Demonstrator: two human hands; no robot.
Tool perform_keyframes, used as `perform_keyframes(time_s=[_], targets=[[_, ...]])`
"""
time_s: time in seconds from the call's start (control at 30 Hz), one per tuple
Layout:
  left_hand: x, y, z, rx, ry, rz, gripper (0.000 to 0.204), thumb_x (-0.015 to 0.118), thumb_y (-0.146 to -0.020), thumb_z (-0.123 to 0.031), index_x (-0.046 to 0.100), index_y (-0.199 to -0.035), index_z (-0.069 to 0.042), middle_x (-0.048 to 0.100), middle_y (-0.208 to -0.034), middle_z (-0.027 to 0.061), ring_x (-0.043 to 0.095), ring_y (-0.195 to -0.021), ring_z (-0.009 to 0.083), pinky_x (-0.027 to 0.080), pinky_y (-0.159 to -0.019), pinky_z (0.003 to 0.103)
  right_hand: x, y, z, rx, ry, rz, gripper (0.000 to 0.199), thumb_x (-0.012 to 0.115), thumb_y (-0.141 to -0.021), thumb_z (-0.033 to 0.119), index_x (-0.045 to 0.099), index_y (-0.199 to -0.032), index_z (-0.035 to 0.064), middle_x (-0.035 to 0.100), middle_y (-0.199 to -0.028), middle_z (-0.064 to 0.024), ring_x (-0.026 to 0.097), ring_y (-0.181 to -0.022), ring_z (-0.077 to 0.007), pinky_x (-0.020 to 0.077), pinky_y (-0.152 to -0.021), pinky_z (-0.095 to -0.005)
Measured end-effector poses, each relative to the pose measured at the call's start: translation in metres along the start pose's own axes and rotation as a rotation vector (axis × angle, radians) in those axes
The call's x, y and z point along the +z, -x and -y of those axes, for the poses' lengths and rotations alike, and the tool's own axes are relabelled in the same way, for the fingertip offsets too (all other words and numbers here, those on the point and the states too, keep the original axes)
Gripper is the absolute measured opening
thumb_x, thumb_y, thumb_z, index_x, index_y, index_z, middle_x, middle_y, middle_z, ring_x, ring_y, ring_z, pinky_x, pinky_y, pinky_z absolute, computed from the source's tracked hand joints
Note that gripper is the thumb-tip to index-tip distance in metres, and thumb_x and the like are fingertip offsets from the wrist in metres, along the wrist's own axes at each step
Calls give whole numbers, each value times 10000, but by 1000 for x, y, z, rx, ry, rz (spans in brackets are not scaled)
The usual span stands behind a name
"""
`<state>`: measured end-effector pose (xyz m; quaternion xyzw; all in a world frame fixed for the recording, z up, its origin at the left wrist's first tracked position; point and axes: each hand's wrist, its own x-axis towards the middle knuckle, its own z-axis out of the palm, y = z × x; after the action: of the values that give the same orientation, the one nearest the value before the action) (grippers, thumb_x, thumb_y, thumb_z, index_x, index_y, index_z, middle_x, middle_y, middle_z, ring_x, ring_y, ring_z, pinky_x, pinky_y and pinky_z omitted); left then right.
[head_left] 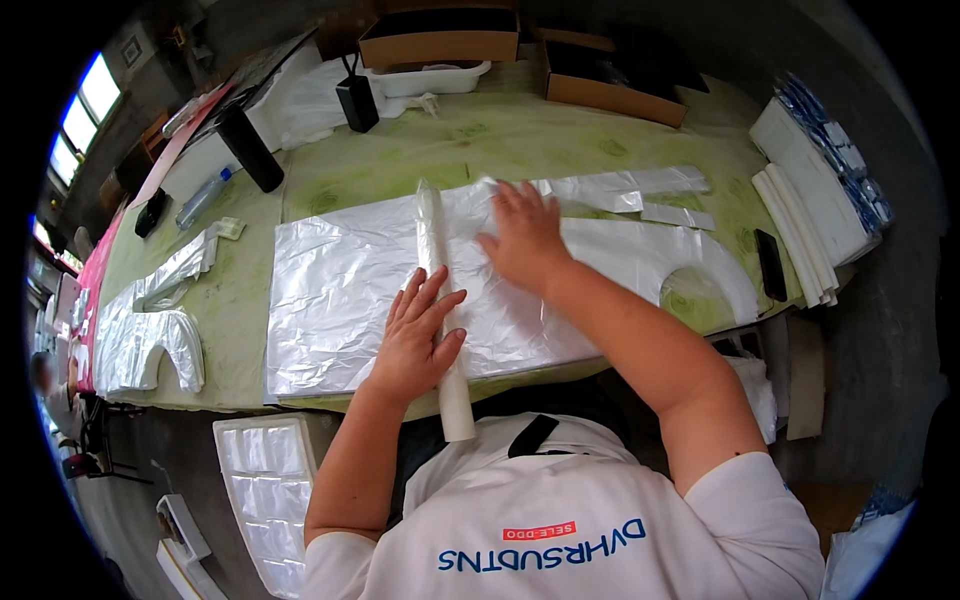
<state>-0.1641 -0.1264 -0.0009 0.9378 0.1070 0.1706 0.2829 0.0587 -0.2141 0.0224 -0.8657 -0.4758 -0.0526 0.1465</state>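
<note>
A shiny white plastic apron-shaped sheet (340, 300) lies spread over the green table, its neck loop and long strips toward the right. Across it, from far to near, runs a long white roll (430, 232), its near end sticking out past the table edge. My left hand (418, 330) rests on the roll's middle with its fingers spread, not wrapped round it. To the right of the roll, my right hand (525, 235) lies flat on the sheet near its far edge, fingers stretched out. What is under its palm is hidden.
Another folded white plastic apron (150, 330) lies at the left. Behind it stand a clear bottle (203, 200), a black cylinder (248, 150) and a black box (357, 100). A phone (770, 265) and white rolls (795, 235) lie right. Cardboard boxes (612, 95) line the back.
</note>
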Motion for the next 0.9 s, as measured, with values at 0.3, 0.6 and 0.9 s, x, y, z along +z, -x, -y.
perform_keyframes(time_s=[0.3, 0.6, 0.9], targets=[[2, 15, -1, 80, 124, -356, 597, 731, -724, -16, 532, -1286, -28, 546, -1315, 213, 516, -1264, 406, 428, -1073, 480, 10, 61, 49, -256, -202, -96, 607, 686, -883, 345, 546, -1396, 52, 362, -1574, -162, 269, -1472, -438, 210, -1160, -678], [0, 17, -1, 2, 100, -187, 373, 620, -817, -85, 748, -1165, -132, 526, -1479, 164, 548, -1268, 344, 421, -1081, 445, -21, 93, -176, 302, 62, -445, 803, 757, -841, 291, 389, -1521, 75, 348, -1577, -227, 330, -1436, -453, 307, -1146, -597], [4, 17, -8, -50, 148, -210, 349, 679, -799, -65, 753, -1139, -93, 539, -1467, 179, 574, -1260, 345, 486, -1024, 415, -45, 115, -163, -46, -23, -215, 596, 769, -816, 296, 598, -1349, 92, 544, -1434, -167, 432, -1371, -402, 301, -1153, -577]])
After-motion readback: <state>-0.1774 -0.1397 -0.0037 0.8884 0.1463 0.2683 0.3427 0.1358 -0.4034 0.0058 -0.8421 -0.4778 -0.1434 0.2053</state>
